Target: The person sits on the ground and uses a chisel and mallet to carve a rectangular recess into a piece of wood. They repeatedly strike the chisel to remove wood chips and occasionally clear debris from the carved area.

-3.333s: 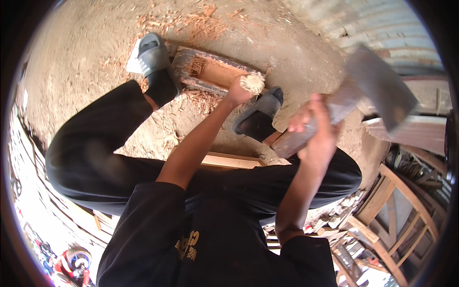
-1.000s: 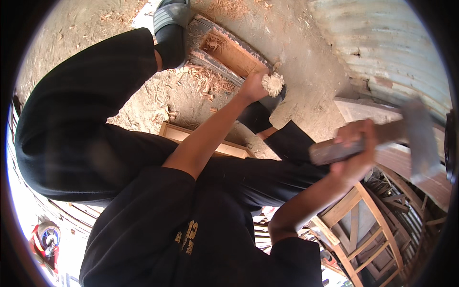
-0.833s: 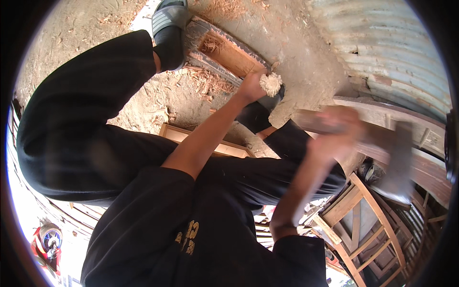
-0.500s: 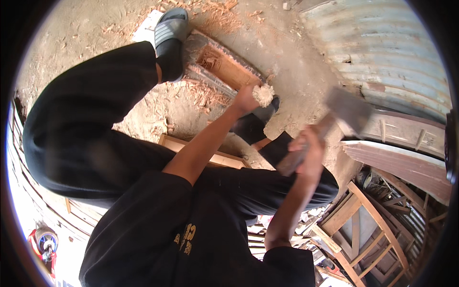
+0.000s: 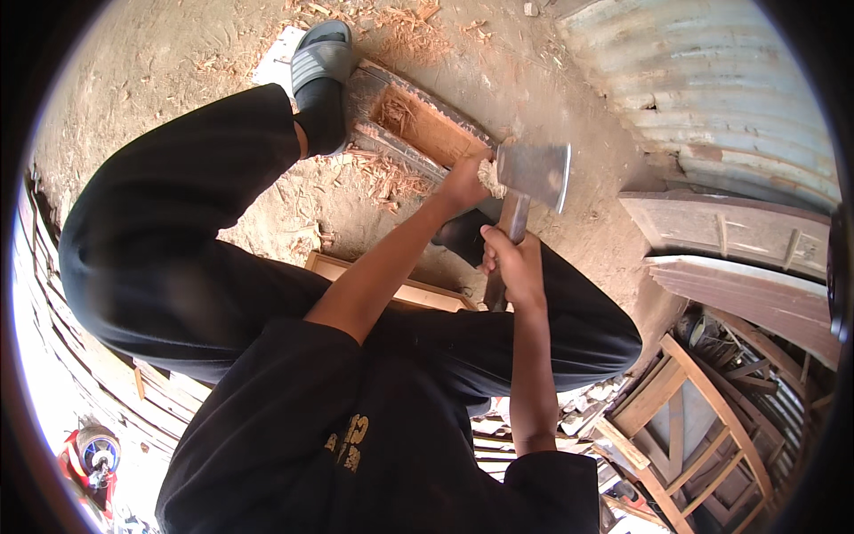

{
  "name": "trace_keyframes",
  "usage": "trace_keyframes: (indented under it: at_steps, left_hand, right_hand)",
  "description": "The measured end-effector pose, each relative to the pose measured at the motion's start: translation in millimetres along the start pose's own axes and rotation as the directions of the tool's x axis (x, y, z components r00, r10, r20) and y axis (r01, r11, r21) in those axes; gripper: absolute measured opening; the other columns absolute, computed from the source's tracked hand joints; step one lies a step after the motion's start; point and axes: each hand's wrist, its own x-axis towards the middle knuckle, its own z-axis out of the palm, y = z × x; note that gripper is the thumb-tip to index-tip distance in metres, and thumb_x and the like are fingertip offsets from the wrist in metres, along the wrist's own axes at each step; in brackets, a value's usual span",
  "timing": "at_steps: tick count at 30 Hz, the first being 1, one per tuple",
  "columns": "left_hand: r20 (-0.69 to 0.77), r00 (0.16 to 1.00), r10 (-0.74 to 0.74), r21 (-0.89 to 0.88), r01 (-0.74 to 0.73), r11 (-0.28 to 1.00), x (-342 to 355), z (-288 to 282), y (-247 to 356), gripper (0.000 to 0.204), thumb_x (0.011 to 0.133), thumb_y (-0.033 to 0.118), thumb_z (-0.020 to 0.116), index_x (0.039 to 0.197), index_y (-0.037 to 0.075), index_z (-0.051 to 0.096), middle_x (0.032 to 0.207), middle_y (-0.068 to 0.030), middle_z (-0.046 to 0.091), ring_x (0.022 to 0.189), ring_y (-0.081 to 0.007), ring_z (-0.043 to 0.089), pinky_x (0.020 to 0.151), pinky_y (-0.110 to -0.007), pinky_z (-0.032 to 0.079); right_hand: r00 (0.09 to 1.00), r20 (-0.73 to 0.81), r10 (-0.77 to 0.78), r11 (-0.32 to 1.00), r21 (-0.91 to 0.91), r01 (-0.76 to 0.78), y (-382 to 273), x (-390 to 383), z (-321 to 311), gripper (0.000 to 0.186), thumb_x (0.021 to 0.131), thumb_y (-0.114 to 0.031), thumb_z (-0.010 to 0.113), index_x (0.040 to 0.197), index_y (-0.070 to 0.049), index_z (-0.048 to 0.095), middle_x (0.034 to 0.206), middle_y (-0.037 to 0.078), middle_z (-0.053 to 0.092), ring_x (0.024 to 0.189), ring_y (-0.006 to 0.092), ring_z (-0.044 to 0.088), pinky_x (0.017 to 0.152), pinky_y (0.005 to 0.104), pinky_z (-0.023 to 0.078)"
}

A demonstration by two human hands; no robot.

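My right hand (image 5: 514,262) is wrapped around the shaft of a hatchet (image 5: 534,171). The hatchet's broad grey head is level with my left hand, its bright edge facing right and its back against or just beside a frayed pale end. That end tops a wooden handle (image 5: 489,178), and my left hand (image 5: 463,184) is closed around it; whatever is at its lower end is hidden. Just beyond my left hand lies a long wooden block (image 5: 447,138) with a rectangular hollow, reddish inside, holding loose shavings. My sandalled left foot (image 5: 322,67) is beside the block's far end.
Wood shavings (image 5: 414,40) litter the dirt floor. A shallow wooden frame (image 5: 342,270) lies beneath my left forearm. Corrugated metal sheeting (image 5: 729,98), wooden panels (image 5: 738,231) and a chair-like wooden frame (image 5: 712,445) line the right side. A red wheeled thing (image 5: 93,458) is at lower left.
The hatchet has swung left and come down from the right to the frayed handle end. My left hand stays closed at nearly the same place by the block.
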Motion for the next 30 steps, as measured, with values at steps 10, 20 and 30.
trace_keyframes:
  at_steps: [10,20,30]
  left_hand:
    - [0.543,0.502,-0.674,0.824,-0.162,0.543,74,-104,35,0.056,0.077,0.021,0.069,0.127,0.005,0.051,0.126,-0.0168,0.055,0.117,-0.0293,0.053,0.101,-0.037,0.040]
    - [0.589,0.597,-0.545,0.511,0.247,0.823,68,-11,83,0.045,0.083,0.049,0.064,0.097,0.006,0.067,0.081,-0.0112,0.065,0.085,-0.0173,0.059,0.080,-0.034,0.043]
    - [0.349,0.846,-0.403,0.570,0.150,0.808,-10,-12,62,0.015,0.080,0.015,0.070,0.076,0.003,0.062,0.060,-0.0052,0.057,0.056,-0.0161,0.055,0.054,-0.032,0.045]
  right_hand:
    - [0.969,-0.226,-0.096,0.901,0.394,0.181,-69,-63,-85,0.016,0.084,-0.018,0.058,0.079,-0.005,0.050,0.060,0.000,0.041,0.047,0.0099,0.039,0.046,0.0280,0.037]
    - [0.949,-0.181,-0.258,0.439,0.853,0.282,-72,-80,-155,0.017,0.088,-0.017,0.050,0.075,-0.009,0.042,0.055,-0.001,0.036,0.040,0.0085,0.034,0.039,0.0256,0.036]
    - [0.870,0.112,-0.481,0.361,0.929,0.080,-59,-79,-179,0.016,0.096,-0.013,0.041,0.084,-0.007,0.032,0.057,0.003,0.041,0.042,0.0131,0.042,0.043,0.0322,0.046]
